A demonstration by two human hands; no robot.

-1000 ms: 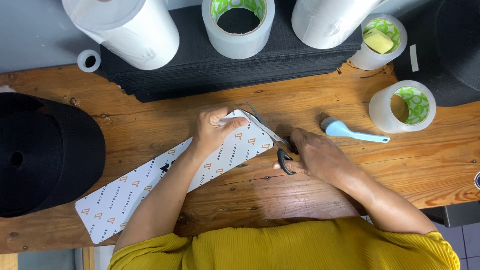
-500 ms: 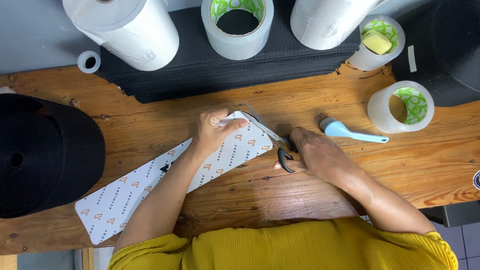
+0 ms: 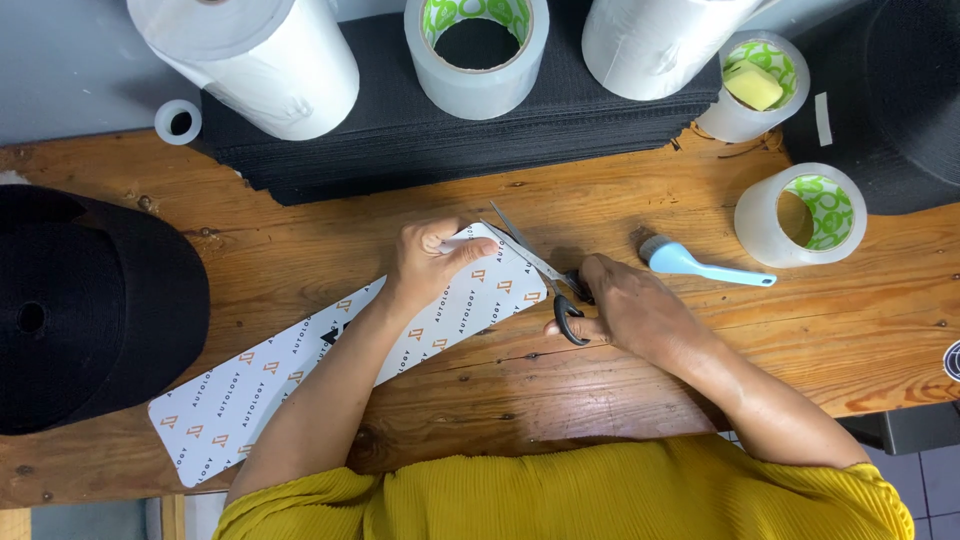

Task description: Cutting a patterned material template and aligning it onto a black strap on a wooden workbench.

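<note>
A long white printed strip (image 3: 300, 370) lies slantwise across the wooden table (image 3: 700, 400). My left hand (image 3: 430, 258) pinches its upper right end, fingers curled over the corner. My right hand (image 3: 625, 305) grips black-handled scissors (image 3: 545, 275), whose blades are parted and lie at the strip's end, pointing up and left.
A black cap (image 3: 90, 310) sits at the left. A stack of black sheets (image 3: 450, 130) runs along the back, with white rolls (image 3: 260, 60) and clear tape rolls (image 3: 478, 45) on it. A blue brush (image 3: 700, 265) and another tape roll (image 3: 800, 215) lie to the right.
My hands and the scissors have barely shifted; the blades stay at the strip's upper right end.
</note>
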